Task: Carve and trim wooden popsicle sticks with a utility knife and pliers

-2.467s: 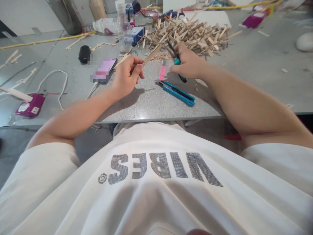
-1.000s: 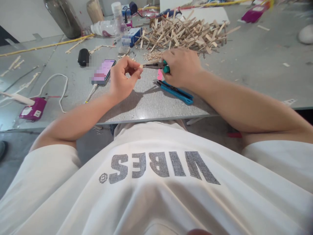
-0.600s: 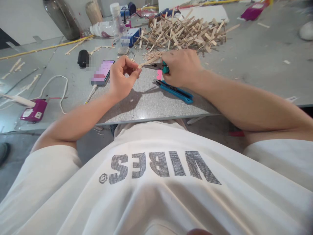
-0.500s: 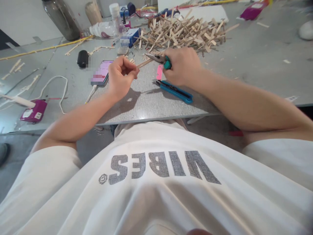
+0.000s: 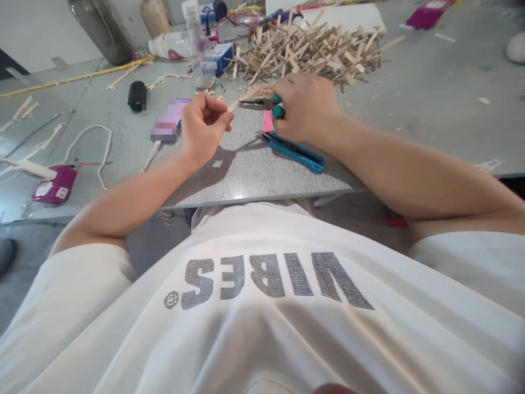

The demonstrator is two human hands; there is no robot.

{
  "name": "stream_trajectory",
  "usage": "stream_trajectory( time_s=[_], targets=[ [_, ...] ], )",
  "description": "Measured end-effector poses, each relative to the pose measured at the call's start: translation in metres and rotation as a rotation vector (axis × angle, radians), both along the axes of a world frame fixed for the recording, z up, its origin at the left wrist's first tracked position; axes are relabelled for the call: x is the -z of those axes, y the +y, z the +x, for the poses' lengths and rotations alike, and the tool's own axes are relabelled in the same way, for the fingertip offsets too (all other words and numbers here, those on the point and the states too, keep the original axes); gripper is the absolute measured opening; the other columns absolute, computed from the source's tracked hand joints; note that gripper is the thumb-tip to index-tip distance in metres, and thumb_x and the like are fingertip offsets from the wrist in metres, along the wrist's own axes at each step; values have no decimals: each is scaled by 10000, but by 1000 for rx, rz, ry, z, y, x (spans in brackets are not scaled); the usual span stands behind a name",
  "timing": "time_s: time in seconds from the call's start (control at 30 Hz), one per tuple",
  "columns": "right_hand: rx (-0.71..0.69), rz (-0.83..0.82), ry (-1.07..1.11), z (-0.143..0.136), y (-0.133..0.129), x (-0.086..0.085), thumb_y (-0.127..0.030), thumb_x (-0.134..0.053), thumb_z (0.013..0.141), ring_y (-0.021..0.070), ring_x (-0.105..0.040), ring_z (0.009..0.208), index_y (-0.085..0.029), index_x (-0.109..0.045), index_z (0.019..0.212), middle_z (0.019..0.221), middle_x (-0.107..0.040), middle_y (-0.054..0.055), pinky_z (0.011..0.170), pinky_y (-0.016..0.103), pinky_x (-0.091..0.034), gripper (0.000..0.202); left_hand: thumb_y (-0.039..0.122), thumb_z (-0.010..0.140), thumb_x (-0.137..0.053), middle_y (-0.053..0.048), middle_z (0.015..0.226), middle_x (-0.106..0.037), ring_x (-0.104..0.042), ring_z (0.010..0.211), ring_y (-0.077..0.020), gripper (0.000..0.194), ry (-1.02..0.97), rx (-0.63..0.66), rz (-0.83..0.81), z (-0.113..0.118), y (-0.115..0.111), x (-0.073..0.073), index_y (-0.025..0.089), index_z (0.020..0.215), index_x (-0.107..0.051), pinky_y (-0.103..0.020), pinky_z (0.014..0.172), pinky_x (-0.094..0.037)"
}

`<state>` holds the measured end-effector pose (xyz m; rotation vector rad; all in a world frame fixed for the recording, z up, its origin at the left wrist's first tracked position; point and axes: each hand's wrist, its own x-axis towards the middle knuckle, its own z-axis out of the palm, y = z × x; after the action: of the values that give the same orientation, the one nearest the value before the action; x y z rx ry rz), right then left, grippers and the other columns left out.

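Between thumb and fingers, my left hand point(image 5: 205, 128) pinches a thin wooden stick point(image 5: 233, 105) near the middle of the table. My right hand point(image 5: 305, 109) is closed around green-handled pliers point(image 5: 260, 103), whose jaws point left and lie at the stick, close to my left fingertips. Whether the jaws grip the stick is too small to tell. Below the pliers lie a pink piece point(image 5: 267, 120) and a blue cutter point(image 5: 297, 153). A large heap of wooden sticks point(image 5: 303, 52) rests behind my right hand, with small wood bits point(image 5: 257, 89) in front of it.
A phone point(image 5: 168, 120) with a cable and a black case point(image 5: 137, 96) lie left of my left hand. Clear bottles point(image 5: 197, 38) and a blue box point(image 5: 223, 57) stand behind. A purple power socket point(image 5: 55, 185) sits at the left, near the table's front edge point(image 5: 254, 199).
The pliers have moved left and slightly down, so their jaws are now nearer my left fingertips. My left hand has barely moved and keeps its pinch.
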<state>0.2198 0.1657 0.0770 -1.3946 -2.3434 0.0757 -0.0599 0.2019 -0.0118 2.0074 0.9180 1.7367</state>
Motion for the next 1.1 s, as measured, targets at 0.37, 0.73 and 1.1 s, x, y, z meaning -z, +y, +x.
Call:
stream_trajectory(
  time_s=[0.37, 0.73, 1.1],
  targets=[
    [62, 7, -140, -7, -17, -6, -694, -449, 912, 439, -636, 1288, -339, -738, 1464, 1470, -768, 151, 1056, 596, -500, 716, 359, 818, -1027, 32, 769, -697, -704, 708, -197, 413, -40, -174, -227, 31, -62, -43, 330, 831, -615, -448, 767, -654],
    [72, 86, -253, -7, -16, -7, -515, -491, 910, 432, -694, 1294, -363, -729, 1440, 1465, -783, 126, 1004, 584, -554, 600, 311, 808, -1044, 49, 705, -690, -697, 655, -176, 410, -22, -153, -133, 26, -51, -35, 311, 811, -634, -408, 672, -622],
    [88, 78, -393, -8, -16, -10, -477, -541, 989, 394, -723, 1224, -321, -723, 1393, 1391, -805, 126, 959, 523, -571, 470, 559, 754, -1070, 47, 754, -728, -685, 664, -158, 509, -61, -123, -183, 22, -42, -30, 317, 804, -625, -394, 659, -646]
  ],
)
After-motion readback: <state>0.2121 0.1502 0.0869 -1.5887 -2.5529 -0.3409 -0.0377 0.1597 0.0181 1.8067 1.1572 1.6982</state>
